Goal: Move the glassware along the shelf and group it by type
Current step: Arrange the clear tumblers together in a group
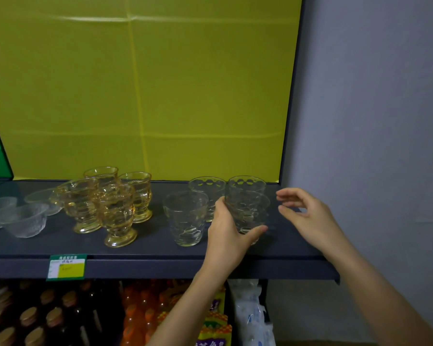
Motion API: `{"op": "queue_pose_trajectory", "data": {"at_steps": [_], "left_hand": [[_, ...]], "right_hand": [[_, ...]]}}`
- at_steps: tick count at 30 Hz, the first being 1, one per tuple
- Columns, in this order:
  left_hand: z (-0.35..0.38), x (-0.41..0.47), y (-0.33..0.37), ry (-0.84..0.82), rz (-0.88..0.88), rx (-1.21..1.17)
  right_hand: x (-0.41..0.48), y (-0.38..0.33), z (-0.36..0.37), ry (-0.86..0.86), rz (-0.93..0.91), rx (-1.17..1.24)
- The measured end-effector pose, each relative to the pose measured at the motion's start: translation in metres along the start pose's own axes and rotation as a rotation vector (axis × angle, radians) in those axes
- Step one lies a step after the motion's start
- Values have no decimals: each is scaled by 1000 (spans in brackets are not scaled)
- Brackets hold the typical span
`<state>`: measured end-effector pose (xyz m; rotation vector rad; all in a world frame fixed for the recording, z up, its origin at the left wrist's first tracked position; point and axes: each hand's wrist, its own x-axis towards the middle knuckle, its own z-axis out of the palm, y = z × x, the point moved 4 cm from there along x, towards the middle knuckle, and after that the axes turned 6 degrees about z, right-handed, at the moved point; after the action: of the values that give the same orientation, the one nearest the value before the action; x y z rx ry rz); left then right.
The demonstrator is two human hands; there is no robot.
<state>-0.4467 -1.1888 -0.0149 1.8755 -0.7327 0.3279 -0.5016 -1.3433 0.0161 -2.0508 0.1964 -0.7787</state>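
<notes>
Several clear dimpled tumblers stand at the right end of the dark shelf (148, 248). My left hand (226, 236) grips the front right clear tumbler (249, 211) from its left side. Another clear tumbler (186, 217) stands just left of it, and two more (206, 187) (246, 184) stand behind. My right hand (308, 218) hovers to the right of the held tumbler, fingers apart, holding nothing. Several amber footed cups (116, 216) are clustered in the middle of the shelf. Small clear textured bowls (26, 219) sit at the left.
A green and yellow price tag (66, 267) hangs on the shelf's front edge. Yellow backing panels (148, 96) rise behind the shelf; a grey wall (373, 121) is to the right. Bottles (35, 318) and packaged goods (253, 318) fill the shelf below.
</notes>
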Motion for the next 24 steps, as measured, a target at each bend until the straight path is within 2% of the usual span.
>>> {"op": "queue_pose_trajectory", "data": {"at_steps": [5,9,12,15,17,20,24], "left_hand": [[-19,-17,18,-26,73,106],[-63,-36,37,84,287,283],[-104,-19,38,143,376,314],[-134,17,33,121,387,305],[-139,47,22,0,335,348],[-131,87,-5,-296,215,441],[-123,109,-32,-649,92,380]], "right_hand": [[8,-2,-3,17,12,-22],[18,-5,1,-11,34,-41],[28,-3,8,-58,69,-55],[42,1,16,-111,113,-77],[49,5,21,-151,161,-73],[54,6,27,-220,220,-39],[55,11,32,-302,263,-5]]}}
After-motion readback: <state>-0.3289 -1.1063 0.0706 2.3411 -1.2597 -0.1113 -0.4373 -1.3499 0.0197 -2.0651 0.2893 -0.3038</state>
